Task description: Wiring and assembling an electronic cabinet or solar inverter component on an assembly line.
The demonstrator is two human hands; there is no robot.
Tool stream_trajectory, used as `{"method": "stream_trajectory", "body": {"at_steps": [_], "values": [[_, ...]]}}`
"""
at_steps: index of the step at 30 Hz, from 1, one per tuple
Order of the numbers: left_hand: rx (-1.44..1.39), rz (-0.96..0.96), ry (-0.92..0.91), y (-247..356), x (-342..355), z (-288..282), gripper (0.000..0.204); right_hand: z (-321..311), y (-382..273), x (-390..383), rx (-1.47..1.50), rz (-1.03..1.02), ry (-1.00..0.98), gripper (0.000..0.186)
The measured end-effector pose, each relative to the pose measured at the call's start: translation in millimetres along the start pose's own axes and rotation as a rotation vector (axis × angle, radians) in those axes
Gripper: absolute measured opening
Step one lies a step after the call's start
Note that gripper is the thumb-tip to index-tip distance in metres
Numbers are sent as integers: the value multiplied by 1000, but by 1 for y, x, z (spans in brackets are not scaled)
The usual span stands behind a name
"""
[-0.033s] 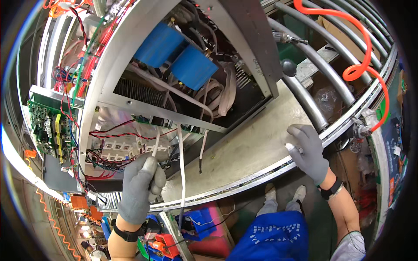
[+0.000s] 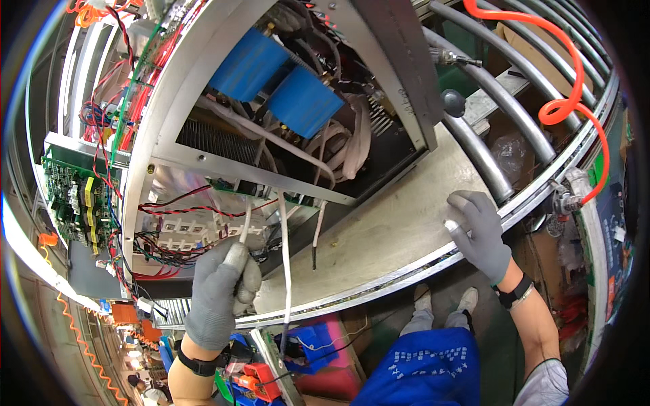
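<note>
My left hand (image 2: 227, 287), in a grey glove, is closed around a white sleeved cable (image 2: 246, 220) that comes out under the metal frame of an open equipment cabinet (image 2: 257, 179). A second white cable (image 2: 285, 250) hangs beside it, over the bench edge, and a shorter one (image 2: 318, 233) with a dark end hangs further right. Inside the cabinet are two blue blocks (image 2: 306, 101) and looped pale cables. My right hand (image 2: 482, 233), gloved too, is open with its fingers curved and apart, at the right end of the pale bench surface (image 2: 386, 223). It holds nothing.
Green circuit boards (image 2: 74, 199) and bundles of red and black wires stand at the left. Metal rollers (image 2: 477, 159) and an orange coiled air hose (image 2: 575, 81) are at the right. Below the bench edge are blue bins (image 2: 315, 345) and an orange-red tool (image 2: 261, 382).
The whole scene has shifted slightly in view. Both hands keep the same posture, the left still on the white cable.
</note>
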State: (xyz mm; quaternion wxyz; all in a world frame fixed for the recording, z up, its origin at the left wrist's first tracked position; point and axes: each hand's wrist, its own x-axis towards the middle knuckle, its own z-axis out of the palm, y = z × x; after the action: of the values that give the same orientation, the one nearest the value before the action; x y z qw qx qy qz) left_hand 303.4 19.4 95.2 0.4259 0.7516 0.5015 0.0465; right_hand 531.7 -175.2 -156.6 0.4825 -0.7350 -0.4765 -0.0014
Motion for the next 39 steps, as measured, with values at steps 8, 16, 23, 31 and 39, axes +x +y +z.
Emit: {"method": "stream_trajectory", "body": {"at_steps": [8,16,23,31,39], "values": [[-158,19,-149,-9,12,2,49,17,3,0,-77,4,30,42],[-472,62,-220,-48,9,-5,40,29,-4,-2,-186,-43,12,41],[-423,108,-55,-39,-1,8,36,20,-4,-2,-208,-35,15,45],[-247,143,140,-22,5,46,36,9,13,-4,-91,-26,52,43],[-271,134,234,-30,4,57,38,14,16,-6,-35,16,13,42]]}}
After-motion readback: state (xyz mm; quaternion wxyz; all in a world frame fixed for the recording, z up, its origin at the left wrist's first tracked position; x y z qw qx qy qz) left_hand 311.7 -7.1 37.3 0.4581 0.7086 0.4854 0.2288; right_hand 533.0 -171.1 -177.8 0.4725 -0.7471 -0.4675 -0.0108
